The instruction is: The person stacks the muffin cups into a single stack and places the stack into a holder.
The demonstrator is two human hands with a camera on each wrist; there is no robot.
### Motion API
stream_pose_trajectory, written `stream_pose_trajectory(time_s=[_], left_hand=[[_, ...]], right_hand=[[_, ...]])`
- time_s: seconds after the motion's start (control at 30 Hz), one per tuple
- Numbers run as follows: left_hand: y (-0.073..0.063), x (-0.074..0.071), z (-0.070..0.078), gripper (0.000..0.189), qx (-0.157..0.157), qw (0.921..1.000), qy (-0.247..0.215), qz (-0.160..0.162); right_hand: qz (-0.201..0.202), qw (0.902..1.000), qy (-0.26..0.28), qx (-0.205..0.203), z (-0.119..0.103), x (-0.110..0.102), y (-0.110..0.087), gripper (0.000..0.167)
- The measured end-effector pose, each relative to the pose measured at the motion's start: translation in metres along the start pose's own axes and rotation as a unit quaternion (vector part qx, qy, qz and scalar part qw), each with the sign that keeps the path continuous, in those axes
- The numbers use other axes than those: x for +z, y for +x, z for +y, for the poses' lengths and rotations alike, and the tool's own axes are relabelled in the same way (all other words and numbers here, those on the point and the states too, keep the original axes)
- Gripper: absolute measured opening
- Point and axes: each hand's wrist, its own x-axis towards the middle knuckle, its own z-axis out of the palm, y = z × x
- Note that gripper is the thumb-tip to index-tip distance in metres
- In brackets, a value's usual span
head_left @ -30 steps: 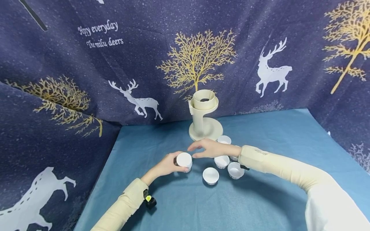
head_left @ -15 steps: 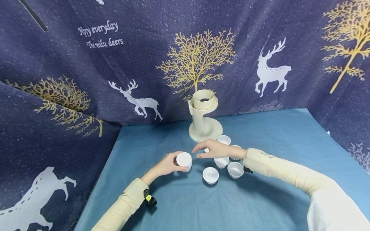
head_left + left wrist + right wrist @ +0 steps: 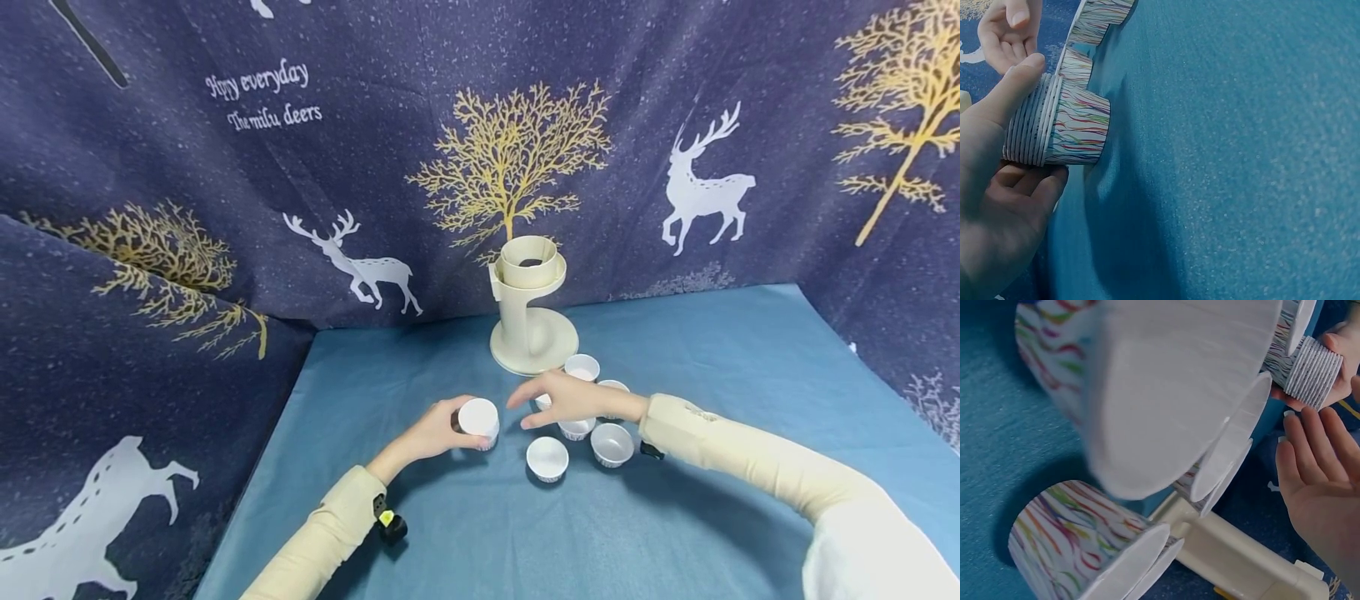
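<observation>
My left hand (image 3: 429, 429) grips a stack of white paper baking cups (image 3: 478, 418) between thumb and fingers. In the left wrist view the stack (image 3: 1079, 122) lies sideways, its many rims nested close together and its outer wall printed with coloured wavy lines. My right hand (image 3: 562, 396) hovers right of the stack with its fingers loosely extended and nothing in them. Under and around it stand several more baking cups, among them a front cup (image 3: 547, 458), a right cup (image 3: 612, 444) and a back cup (image 3: 582, 367); the hand partly hides some.
Behind the cups stands a cream-coloured holder with a round base (image 3: 555, 337) and a ring (image 3: 529, 262) on top. Blue cloth (image 3: 420, 533) covers the table, and a dark blue curtain (image 3: 360, 167) with deer and trees hangs behind and at the sides.
My right hand has drawn back to the right, away from the stack, uncovering part of a cup beneath its fingers. The left hand keeps holding the stack in the same place.
</observation>
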Motion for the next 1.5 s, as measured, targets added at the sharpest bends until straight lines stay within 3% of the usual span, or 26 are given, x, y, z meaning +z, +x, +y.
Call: stream_pose_trajectory(time_s=[0.83,1.1,1.5], left_hand=[[-0.001,-0.001,-0.002,0.063,-0.006,1.0,0.001,-0.004],[0.0,-0.001,-0.003,0.063,0.002,1.0,-0.001,-0.001],[0.0,0.0,-0.004,0.062,0.005,1.0,0.0,0.0]], right_hand=[[-0.069,0.9963,0.001,0.05,-0.002,-0.003,-0.018,0.056],[-0.099,0.9924,-0.043,0.059,-0.002,-0.002,-0.02,0.068],[-0.129,0.9866,-0.099,0.011,-0.007,0.0,-0.023,0.071]])
